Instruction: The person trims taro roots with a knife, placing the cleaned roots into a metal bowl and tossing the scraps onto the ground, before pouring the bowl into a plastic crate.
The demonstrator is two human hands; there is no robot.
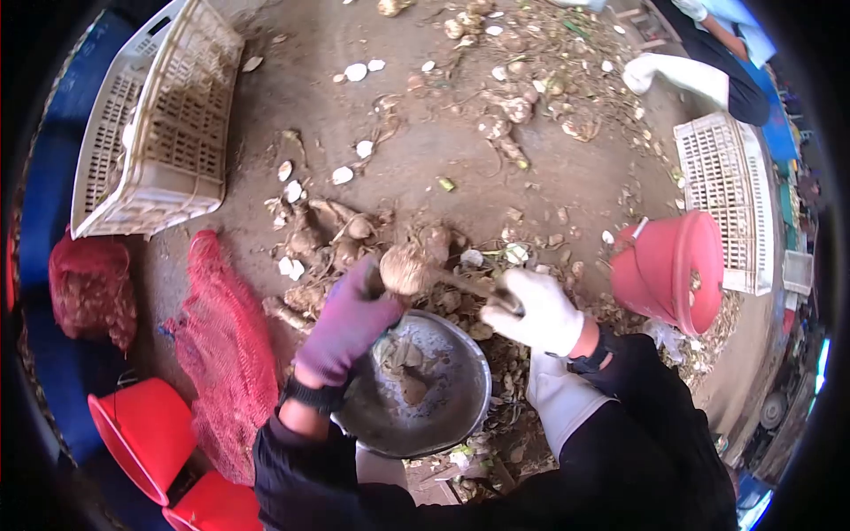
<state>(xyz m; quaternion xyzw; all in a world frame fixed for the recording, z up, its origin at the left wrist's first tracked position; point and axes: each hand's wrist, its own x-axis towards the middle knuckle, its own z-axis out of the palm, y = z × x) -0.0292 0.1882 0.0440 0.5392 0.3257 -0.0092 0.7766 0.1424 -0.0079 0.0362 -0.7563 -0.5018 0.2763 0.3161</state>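
Note:
A round, brownish root bulb (405, 268) with a rough surface is in the fingers of my left hand (350, 323), which wears a purple glove. From the bulb a long stalk (465, 284) runs to the right, into the closed fingers of my right hand (536, 314) in a white glove. Whether a small blade is also in that hand cannot be made out. Below both hands stands a metal basin (469, 403) with a few pale pieces (407, 387) inside. More bulbs with stalks (305, 234) lie on the ground just beyond.
Crates stand at left (181, 133) and right (726, 186). A pink bucket (655, 270) tilts at my right. On my left lie a red mesh sack (226, 354) and red buckets (146, 434). Peelings and white slices (356, 73) litter the floor. Another person's leg (682, 80) shows upper right.

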